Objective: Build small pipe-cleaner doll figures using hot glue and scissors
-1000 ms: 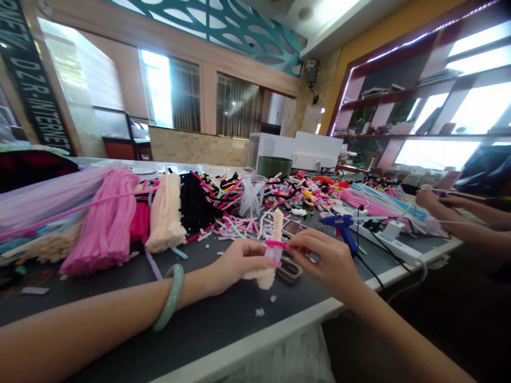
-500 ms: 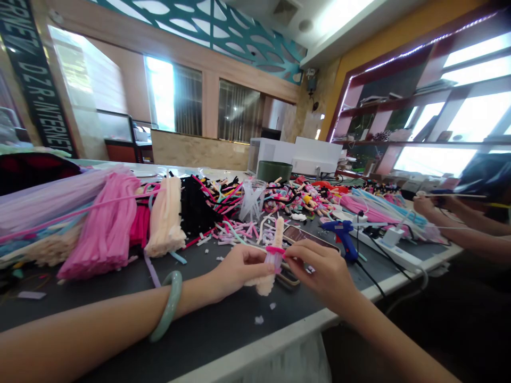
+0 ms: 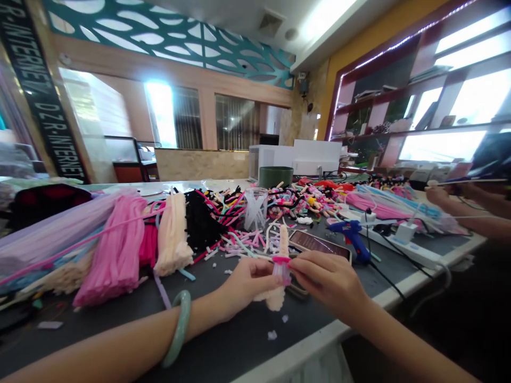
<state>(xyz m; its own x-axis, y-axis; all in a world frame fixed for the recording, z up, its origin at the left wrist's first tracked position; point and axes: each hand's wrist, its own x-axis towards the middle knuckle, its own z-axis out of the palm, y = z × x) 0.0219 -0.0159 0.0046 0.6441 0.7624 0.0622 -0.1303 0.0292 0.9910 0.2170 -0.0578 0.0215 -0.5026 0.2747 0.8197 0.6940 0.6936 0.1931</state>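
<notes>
My left hand (image 3: 248,283) is closed round a small pipe-cleaner figure (image 3: 282,272), cream at top and bottom with a pale lilac middle. A bright pink pipe cleaner (image 3: 281,259) wraps round the figure near its middle. The fingertips of my right hand (image 3: 328,272) pinch at the right side of this pink band. Behind the right hand a phone (image 3: 319,243) lies on the table with its screen lit. A blue glue gun (image 3: 352,236) stands right of the phone. Part of the figure is hidden by my left fingers.
Bundles of pink pipe cleaners (image 3: 114,244) and cream pipe cleaners (image 3: 173,239) lie at left. A cup of clear sticks (image 3: 255,208), a green bowl (image 3: 275,176) and many finished pieces sit behind. At right are a power strip (image 3: 411,250) and another person's hands (image 3: 443,197).
The camera view has shifted, so the scene sits lower and slightly further right. Both hands keep hold at the figure and its pink band, with little visible change.
</notes>
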